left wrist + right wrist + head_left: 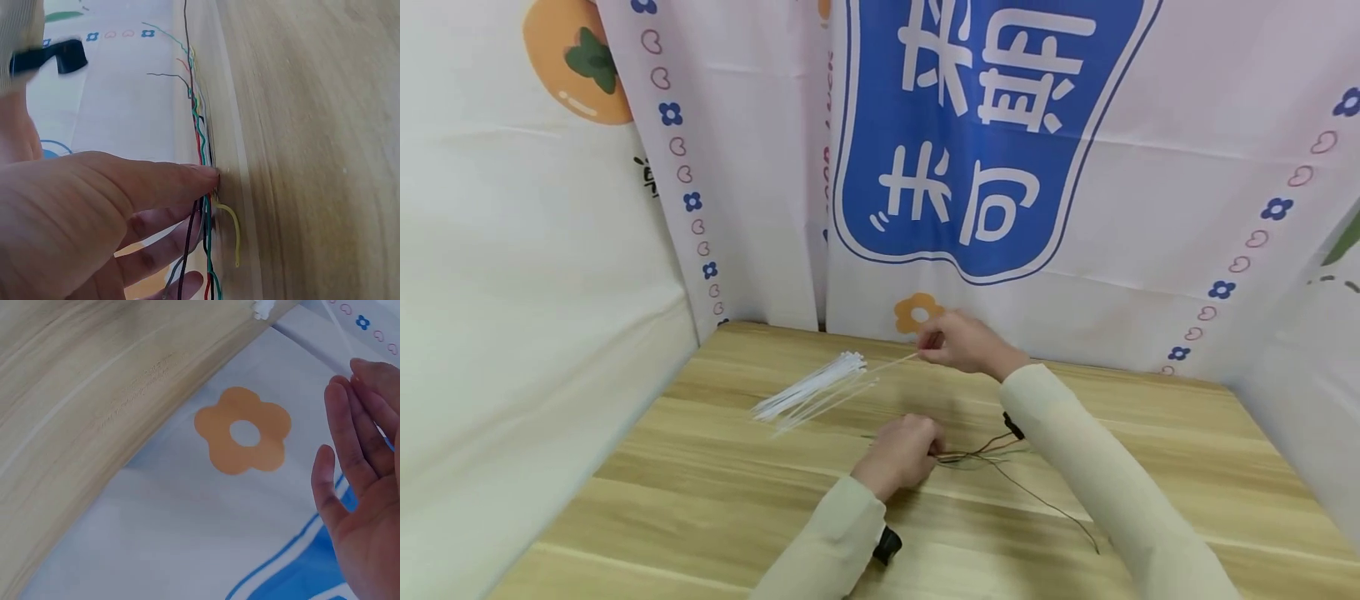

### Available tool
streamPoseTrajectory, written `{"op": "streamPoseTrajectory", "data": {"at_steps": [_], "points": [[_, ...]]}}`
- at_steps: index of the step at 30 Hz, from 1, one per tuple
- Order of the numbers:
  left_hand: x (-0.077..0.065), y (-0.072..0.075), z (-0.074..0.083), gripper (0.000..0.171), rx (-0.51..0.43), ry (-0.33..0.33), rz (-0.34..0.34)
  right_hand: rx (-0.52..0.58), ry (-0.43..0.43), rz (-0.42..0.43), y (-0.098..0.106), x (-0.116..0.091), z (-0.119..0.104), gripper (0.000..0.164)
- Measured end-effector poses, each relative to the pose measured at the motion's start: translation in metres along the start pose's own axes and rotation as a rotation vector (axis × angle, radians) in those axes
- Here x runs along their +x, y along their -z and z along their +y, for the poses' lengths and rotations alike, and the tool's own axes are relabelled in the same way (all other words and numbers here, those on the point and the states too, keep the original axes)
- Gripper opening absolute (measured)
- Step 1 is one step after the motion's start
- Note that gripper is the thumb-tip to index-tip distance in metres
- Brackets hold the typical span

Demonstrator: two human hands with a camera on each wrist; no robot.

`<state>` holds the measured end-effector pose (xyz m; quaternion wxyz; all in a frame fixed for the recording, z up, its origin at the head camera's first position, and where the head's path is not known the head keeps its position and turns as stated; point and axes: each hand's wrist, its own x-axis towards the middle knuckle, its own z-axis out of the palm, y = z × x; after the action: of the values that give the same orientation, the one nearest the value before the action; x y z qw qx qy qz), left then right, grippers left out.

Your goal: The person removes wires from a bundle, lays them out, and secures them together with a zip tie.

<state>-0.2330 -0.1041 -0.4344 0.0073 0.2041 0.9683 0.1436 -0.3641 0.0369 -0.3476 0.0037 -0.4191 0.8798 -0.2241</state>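
Note:
My left hand (902,450) rests low over the wooden table and pinches a bundle of thin coloured wires (201,134). Red, green, black, grey and yellow strands show in the left wrist view, running past both sides of the thumb and fingers. Raised near the table's back edge, my right hand (966,342) holds a thin white cable tie (895,362) by one end, between thumb and fingertips. The tie slants down to the left, towards a pile of white cable ties (808,387). In the right wrist view the little finger stands apart from the others.
The wooden table (700,467) meets a printed white curtain (760,167) at the back. White cloth (535,317) hangs along the left side. One dark wire end (1078,525) trails to the right across the tabletop, near the right sleeve (1097,467).

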Motion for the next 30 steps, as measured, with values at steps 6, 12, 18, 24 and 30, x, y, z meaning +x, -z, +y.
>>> {"op": "streamPoseTrajectory", "data": {"at_steps": [6, 12, 18, 24, 30], "points": [[0.001, -0.001, -0.003, 0.016, -0.001, -0.019, 0.026, -0.008, -0.006, 0.146, 0.014, -0.032, -0.005, 0.004], [0.004, -0.002, 0.003, 0.014, -0.006, 0.010, 0.014, -0.044, 0.023, 0.247, 0.021, -0.070, -0.007, 0.007], [0.007, -0.004, 0.013, 0.015, 0.012, 0.049, 0.005, -0.116, 0.045, 0.297, 0.026, -0.110, -0.014, 0.007], [0.008, -0.006, 0.016, 0.015, 0.009, 0.061, -0.001, -0.210, 0.087, 0.357, 0.028, -0.150, -0.024, 0.016], [0.009, -0.009, 0.014, 0.015, -0.019, 0.030, 0.016, -0.331, 0.186, 0.439, 0.031, -0.185, -0.039, 0.020]]}}
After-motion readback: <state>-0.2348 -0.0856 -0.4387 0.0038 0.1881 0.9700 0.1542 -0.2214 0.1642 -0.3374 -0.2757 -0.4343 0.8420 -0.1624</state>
